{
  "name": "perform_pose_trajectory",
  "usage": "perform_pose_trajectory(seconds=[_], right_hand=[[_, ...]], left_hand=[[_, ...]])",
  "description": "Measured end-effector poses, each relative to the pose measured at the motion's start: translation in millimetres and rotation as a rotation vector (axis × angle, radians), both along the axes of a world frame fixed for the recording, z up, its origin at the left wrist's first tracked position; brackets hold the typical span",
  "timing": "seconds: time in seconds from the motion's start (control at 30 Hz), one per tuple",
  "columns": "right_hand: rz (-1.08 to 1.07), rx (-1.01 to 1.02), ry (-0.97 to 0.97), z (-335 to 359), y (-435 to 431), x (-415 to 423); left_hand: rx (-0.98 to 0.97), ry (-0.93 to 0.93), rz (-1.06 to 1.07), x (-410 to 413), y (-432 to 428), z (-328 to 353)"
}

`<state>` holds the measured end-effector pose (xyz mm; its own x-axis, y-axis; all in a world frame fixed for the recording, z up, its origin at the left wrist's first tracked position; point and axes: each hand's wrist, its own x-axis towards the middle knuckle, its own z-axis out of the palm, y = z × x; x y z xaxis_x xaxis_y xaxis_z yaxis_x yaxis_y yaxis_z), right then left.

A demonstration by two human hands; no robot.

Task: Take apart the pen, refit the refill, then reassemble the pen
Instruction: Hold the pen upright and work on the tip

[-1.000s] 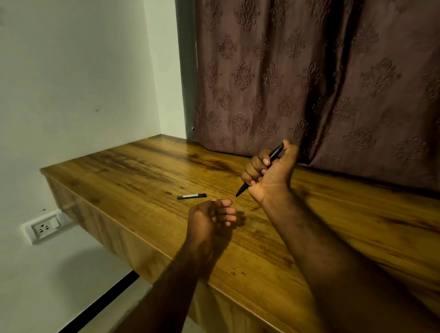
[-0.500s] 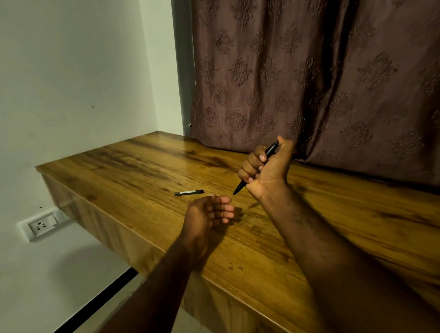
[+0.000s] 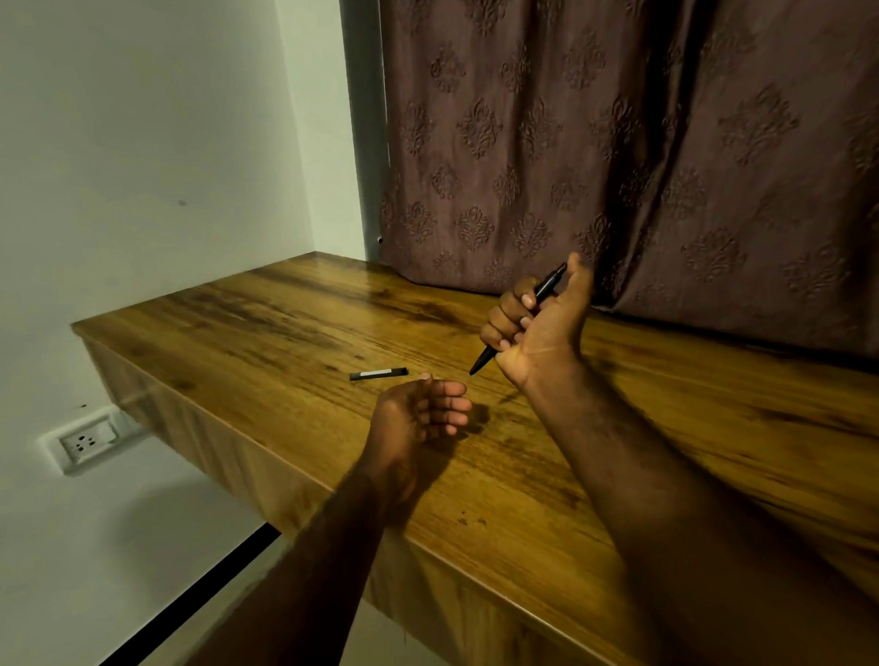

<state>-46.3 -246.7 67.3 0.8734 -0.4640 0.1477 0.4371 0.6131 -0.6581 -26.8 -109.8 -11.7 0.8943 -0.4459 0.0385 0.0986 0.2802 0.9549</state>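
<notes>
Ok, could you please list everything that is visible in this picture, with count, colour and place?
pen: one, black, held above the table, tip slanting down toward the left hand
small stick-shaped piece: one, black with a pale strip, lying flat on the table beyond the left hand
table: one, brown wood grain, set against wall and curtain
curtain: one, dull brown-purple with embossed pattern, behind the table
wall: one, pale grey-white, on the left
wall socket: one, white, on the wall below the table's left end
left hand: one, over the table near its front edge, fingers loosely curled, holds nothing
right hand: one, raised above the table, grips the pen
</notes>
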Motion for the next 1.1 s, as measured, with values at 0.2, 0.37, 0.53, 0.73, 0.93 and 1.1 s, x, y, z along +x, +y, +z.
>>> perform_pose_trajectory(seconds=[0.2,0.37,0.53,0.73,0.93,1.1], right_hand=[[0.036,-0.027,-0.013,1.5,1.3,0.5],[0.072,-0.020,-0.015,-2.7,-2.5,0.4],[-0.013,-0.036,0.064,-2.0,0.2,0.5],[0.010,-0.012,0.022,0.3,2.5,-1.7],[0.004,-0.027,0.012,0.5,3.6,-1.3],[0.063,0.008,-0.001,0.5,1.4,-3.5]], left_hand=[[0.012,-0.021,0.004,1.0,0.9,-1.6],[0.008,-0.026,0.002,-0.6,-0.3,0.1],[0.016,-0.035,0.011,-0.1,-0.7,-1.3],[0.018,-0.038,0.022,-0.2,-1.4,-1.8],[0.014,-0.035,0.020,0.6,-0.8,-1.7],[0.005,-0.030,0.009,0.3,-0.4,-1.7]])
